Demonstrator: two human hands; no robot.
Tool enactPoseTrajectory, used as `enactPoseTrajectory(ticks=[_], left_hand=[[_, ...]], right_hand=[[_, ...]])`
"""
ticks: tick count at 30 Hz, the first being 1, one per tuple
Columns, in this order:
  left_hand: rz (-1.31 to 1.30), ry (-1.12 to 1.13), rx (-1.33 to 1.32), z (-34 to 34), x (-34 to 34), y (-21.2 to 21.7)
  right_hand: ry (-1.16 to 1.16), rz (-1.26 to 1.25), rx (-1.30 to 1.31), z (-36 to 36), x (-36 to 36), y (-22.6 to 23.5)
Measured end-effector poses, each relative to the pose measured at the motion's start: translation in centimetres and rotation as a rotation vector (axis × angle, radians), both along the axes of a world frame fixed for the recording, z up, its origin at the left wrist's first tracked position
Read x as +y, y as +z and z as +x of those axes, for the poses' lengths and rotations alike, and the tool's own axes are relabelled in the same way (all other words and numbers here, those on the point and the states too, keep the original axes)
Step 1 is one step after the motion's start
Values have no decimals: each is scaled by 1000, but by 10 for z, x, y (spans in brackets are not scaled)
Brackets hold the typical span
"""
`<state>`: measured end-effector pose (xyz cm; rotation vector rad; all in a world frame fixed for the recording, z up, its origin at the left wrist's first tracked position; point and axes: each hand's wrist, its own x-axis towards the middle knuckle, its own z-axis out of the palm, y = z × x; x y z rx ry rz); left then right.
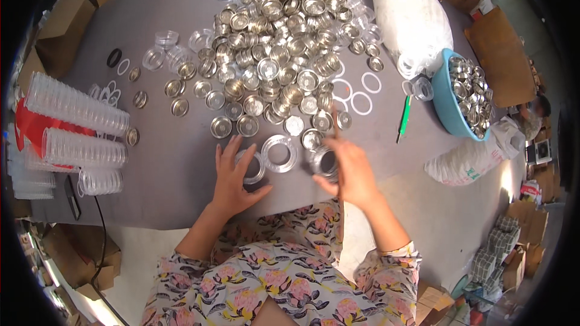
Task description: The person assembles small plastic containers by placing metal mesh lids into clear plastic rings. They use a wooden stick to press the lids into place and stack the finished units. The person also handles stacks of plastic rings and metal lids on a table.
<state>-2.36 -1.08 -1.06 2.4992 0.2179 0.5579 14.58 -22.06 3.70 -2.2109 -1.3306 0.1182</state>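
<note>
My left hand point(231, 176) lies with fingers spread on the grey table, its thumb and forefinger around the near side of a clear plastic ring point(260, 171) partly hidden by it. Beside that ring, between my hands, lies a wider clear ring point(280, 153). My right hand point(354, 172) curls its fingers round a thin brown stick point(336, 127) that stands roughly upright. Its thumb and fingers also reach the side of another clear round piece point(323, 162) with a dark middle. Just beyond both hands, a heap of silver metal lids point(269, 69) spreads over the table.
Stacked clear plastic lids point(78, 111) stand at the left. White flat rings point(361, 103) and a green-handled cutter point(405, 115) lie right of the heap. A blue basin point(444, 102) of metal lids and a white bag point(411, 18) stand farther right. A cable point(104, 229) hangs at left.
</note>
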Motion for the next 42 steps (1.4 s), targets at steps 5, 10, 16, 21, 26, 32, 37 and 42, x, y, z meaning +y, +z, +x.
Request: enactPoseTrajectory(ticks=[5,10,16,21,26,32,37,42], left_hand=[[332,-50,-50,5,-20,-1],[247,-69,52,21,-21,7],[214,-63,189,22,-12,9],[298,-94,264,13,6,16],[287,-190,351,-1,27,29],[238,-285,291,2,35,30],[147,-375,125,59,37,42],[148,-319,-78,179,24,20]], right_hand=[[38,219,21,-29,41,-39],[26,584,266,-32,74,-71],[27,451,150,-34,64,-53],[70,276,23,-36,63,-49],[51,144,-120,-24,64,-40],[-73,434,-196,-15,83,-54],[-327,639,-218,41,77,-43],[-618,705,-6,116,63,-71]])
